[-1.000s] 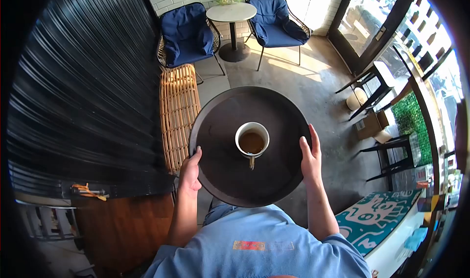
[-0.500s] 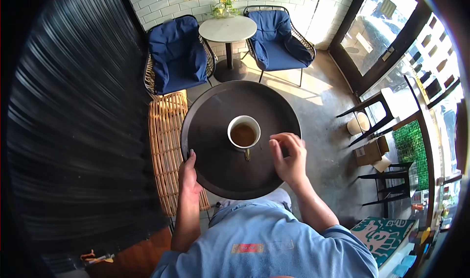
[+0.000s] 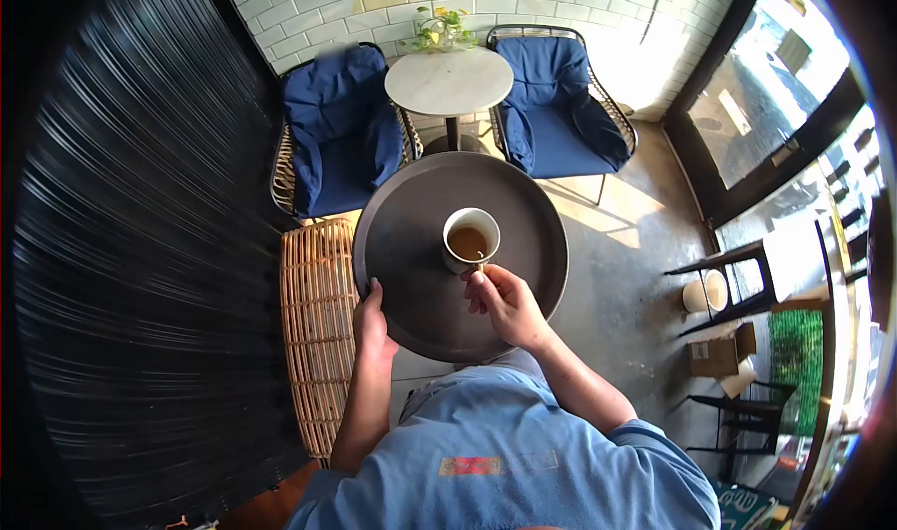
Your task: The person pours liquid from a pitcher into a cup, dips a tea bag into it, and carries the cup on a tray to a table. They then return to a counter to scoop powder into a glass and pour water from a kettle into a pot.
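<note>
A round dark brown tray [image 3: 411, 296] is held out before me. My left hand [image 3: 373, 323] grips its left rim, thumb on top and the other fingers hidden beneath. Near the middle of the tray stands a white cup [image 3: 456, 261] with brown liquid in it. My right hand [image 3: 505, 304] is closed on the cup's handle, thumb and forefinger pinching it on the side towards me. The cup is upright and overlaps the tray in this view.
Ahead, a small round table [image 3: 448, 80] with a plant [image 3: 439, 30] stands between two chairs with blue cushions [image 3: 336, 128]. A rattan bench [image 3: 318, 334] lies to my left, by a black curtain [image 3: 140, 250]. Stools [image 3: 729, 268] and a cardboard box [image 3: 715, 354] are at right.
My right hand has moved left from above the tray's right side and taken hold of the cup's handle. The table and chairs look nearer.
</note>
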`<action>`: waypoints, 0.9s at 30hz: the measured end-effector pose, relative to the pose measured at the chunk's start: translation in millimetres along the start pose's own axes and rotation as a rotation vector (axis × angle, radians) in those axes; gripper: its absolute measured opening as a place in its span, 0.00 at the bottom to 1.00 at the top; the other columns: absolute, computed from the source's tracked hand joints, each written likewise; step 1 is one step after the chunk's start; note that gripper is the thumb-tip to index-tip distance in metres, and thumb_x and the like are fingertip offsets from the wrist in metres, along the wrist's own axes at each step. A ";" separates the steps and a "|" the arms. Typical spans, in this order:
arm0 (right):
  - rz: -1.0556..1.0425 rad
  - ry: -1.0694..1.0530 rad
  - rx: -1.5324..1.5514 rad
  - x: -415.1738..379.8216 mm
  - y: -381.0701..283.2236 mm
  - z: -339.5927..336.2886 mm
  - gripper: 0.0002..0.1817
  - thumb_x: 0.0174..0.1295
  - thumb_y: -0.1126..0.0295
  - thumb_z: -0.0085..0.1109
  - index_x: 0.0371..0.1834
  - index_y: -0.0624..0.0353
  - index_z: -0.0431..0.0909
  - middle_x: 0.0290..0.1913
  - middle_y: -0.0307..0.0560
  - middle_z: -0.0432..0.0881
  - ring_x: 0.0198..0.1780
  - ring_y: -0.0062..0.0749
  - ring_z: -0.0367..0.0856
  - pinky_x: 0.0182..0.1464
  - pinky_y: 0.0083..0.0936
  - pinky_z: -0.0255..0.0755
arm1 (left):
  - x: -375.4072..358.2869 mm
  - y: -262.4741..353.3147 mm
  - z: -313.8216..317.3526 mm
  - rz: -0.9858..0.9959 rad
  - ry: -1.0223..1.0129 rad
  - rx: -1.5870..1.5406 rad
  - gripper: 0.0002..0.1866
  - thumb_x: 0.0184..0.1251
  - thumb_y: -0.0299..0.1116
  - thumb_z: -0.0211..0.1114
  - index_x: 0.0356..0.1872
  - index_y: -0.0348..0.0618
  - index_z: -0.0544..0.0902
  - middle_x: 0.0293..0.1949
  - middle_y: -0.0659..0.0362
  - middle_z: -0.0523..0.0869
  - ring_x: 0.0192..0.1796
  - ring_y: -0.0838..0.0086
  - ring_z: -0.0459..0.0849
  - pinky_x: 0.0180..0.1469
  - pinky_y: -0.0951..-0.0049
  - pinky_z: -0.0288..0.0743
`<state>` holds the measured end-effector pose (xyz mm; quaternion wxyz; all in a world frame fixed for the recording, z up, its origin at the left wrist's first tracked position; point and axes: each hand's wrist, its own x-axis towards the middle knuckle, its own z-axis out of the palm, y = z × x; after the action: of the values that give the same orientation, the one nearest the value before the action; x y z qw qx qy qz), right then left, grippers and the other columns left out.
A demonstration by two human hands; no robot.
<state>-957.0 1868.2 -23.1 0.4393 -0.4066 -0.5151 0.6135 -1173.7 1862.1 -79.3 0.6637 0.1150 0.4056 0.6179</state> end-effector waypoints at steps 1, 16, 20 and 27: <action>0.021 -0.004 0.034 15.9 -0.9 -9.9 0.14 0.73 0.63 0.47 0.44 0.64 0.76 0.31 0.37 0.76 0.31 0.17 0.74 0.37 0.18 0.72 | 12.9 -1.2 10.6 0.009 0.020 -0.002 0.22 0.75 0.41 0.50 0.58 0.33 0.72 0.56 0.50 0.78 0.57 0.63 0.79 0.61 0.62 0.72; 0.000 0.046 -0.107 255.2 -14.4 -114.6 0.14 0.74 0.62 0.45 0.37 0.61 0.72 0.29 0.34 0.72 0.31 0.16 0.70 0.37 0.18 0.70 | 182.4 33.2 37.2 0.154 0.316 0.037 0.24 0.73 0.43 0.54 0.60 0.32 0.71 0.57 0.51 0.78 0.57 0.65 0.78 0.58 0.66 0.73; -0.088 0.146 -0.241 344.4 14.1 -139.3 0.15 0.74 0.61 0.43 0.33 0.61 0.70 0.26 0.34 0.70 0.29 0.16 0.68 0.33 0.17 0.67 | 255.1 65.6 25.9 0.258 0.500 0.138 0.25 0.71 0.42 0.57 0.59 0.29 0.71 0.56 0.51 0.78 0.54 0.68 0.78 0.56 0.68 0.73; 0.020 0.257 -0.257 472.4 69.6 -174.5 0.17 0.75 0.61 0.40 0.32 0.61 0.69 0.25 0.37 0.72 0.28 0.18 0.71 0.33 0.19 0.69 | 356.4 151.7 52.4 0.377 0.596 0.690 0.21 0.72 0.43 0.56 0.50 0.30 0.77 0.46 0.55 0.82 0.47 0.71 0.78 0.52 0.71 0.70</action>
<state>-933.2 2362.8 -138.1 0.4398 -0.5397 -0.5245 0.4900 -1281.4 2237.8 -87.5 0.3188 0.2176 0.7308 0.5630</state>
